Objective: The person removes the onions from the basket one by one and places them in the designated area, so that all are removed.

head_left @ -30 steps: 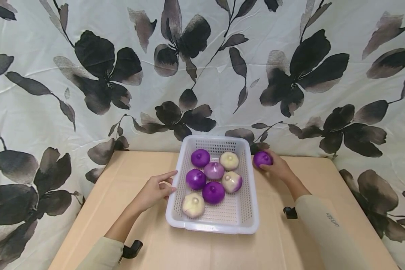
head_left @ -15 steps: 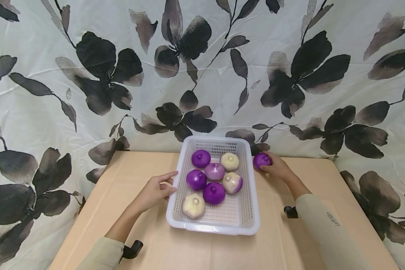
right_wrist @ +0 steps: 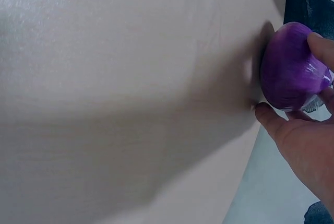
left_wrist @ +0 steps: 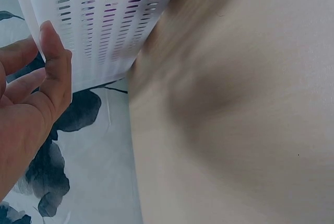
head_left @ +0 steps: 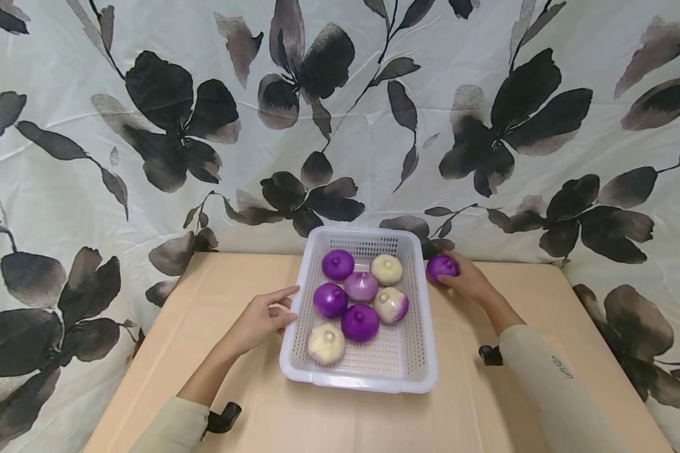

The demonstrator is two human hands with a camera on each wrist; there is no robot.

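Note:
On the right of the head view, my right hand (head_left: 468,278) holds a purple onion (head_left: 441,269) just outside the basket's far right side. In the right wrist view, fingers and thumb lie around that onion (right_wrist: 293,67), which is low beside the table edge; I cannot tell whether it touches the table. My left hand (head_left: 262,319) touches the left rim of a white plastic basket (head_left: 412,371) with extended fingers. In the left wrist view, its fingertips meet the perforated basket wall (left_wrist: 99,31). Inside the basket sit several onions, purple ones (head_left: 359,323) and pale ones (head_left: 326,344).
The basket stands on a light wooden-toned table (head_left: 249,409), close to its back edge. Behind hangs a white cloth (head_left: 385,151) with dark flower prints. Each wrist wears a small black device, one by the left sleeve (head_left: 170,428) and one by the right sleeve (head_left: 549,384).

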